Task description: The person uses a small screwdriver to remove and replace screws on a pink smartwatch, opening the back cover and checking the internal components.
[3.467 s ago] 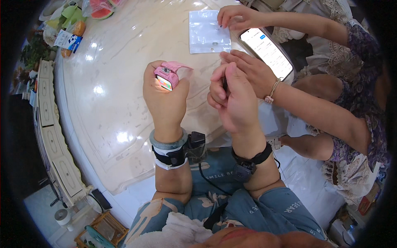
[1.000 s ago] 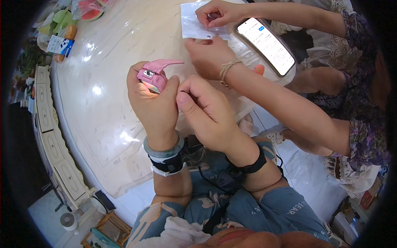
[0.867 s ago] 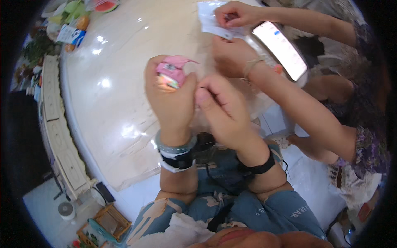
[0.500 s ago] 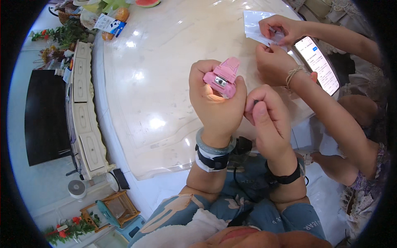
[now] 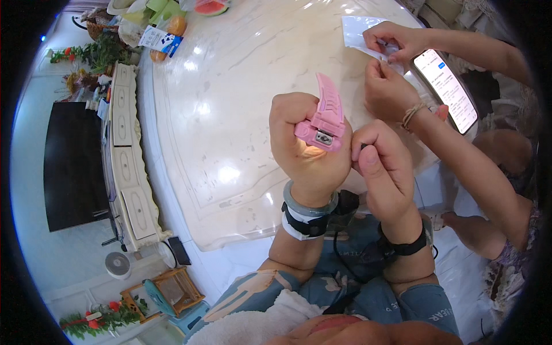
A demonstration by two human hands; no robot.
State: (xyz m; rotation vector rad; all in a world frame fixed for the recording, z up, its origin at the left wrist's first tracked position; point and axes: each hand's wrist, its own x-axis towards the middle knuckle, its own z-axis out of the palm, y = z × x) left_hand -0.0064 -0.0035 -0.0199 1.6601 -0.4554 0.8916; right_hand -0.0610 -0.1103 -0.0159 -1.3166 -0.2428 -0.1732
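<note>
My left hand (image 5: 302,155) is closed round a pink watch (image 5: 322,126), its strap standing up and a small metal fitting facing me; light glows on my palm below it. My right hand (image 5: 384,172) is closed, pinching a small dark object (image 5: 363,147) between thumb and forefinger, just right of the left hand. Beyond them, another person's two hands (image 5: 391,86) handle a translucent white pouch (image 5: 356,31) on the pale marble-patterned table (image 5: 218,86). A phone with a lit screen (image 5: 445,89) lies at the right, beside that person's forearm.
At the table's far left are watermelon (image 5: 210,7), bread-like buns (image 5: 175,26) and a blue-and-white packet (image 5: 158,40). A television (image 5: 75,167) stands behind a cream cabinet (image 5: 129,167); a fan (image 5: 118,264), wooden stand (image 5: 175,287) and flowers (image 5: 95,322) are lower left.
The view has swung left, shifting everything rightward. The pink watch has turned, strap now upright. My right hand has dropped beside my left. The other person's hands have moved together at the pouch.
</note>
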